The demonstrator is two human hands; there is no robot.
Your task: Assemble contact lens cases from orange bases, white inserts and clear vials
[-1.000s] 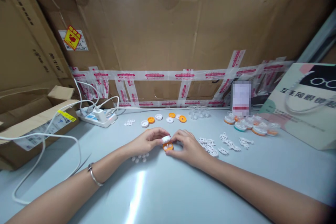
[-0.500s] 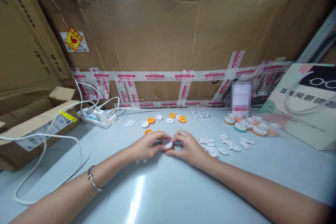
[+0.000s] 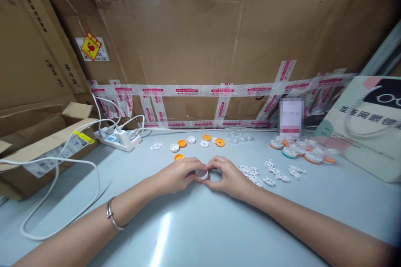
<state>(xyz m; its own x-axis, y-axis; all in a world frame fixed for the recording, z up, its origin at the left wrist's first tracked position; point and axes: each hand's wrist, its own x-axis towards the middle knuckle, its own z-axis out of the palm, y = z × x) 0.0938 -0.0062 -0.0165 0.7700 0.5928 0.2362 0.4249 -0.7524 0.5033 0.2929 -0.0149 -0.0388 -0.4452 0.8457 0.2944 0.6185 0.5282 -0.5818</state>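
Observation:
A small round white piece (image 3: 202, 174), with a trace of orange at its lower edge, is held between both hands just above the table. My left hand (image 3: 181, 175) pinches its left side with thumb and fingers. From the right, my right hand (image 3: 228, 177) grips its other edge, thumb and forefinger curved round a gap. Beyond the hands lie orange rings (image 3: 219, 142) and white rings (image 3: 174, 147); one orange ring (image 3: 178, 157) is close behind my left hand. White lattice pieces (image 3: 277, 174) spread out to the right of my right hand.
Clear domes (image 3: 239, 135) and assembled round pieces (image 3: 312, 155) stand at the back right, near a paper bag (image 3: 363, 133). A power strip (image 3: 120, 139), white cables and an open carton (image 3: 46, 150) occupy the left. A large cardboard box (image 3: 194, 46) walls the back.
The round piece has tilted in the fingers, so less orange shows and its round face is turned more to the camera. The whole view has shifted slightly.

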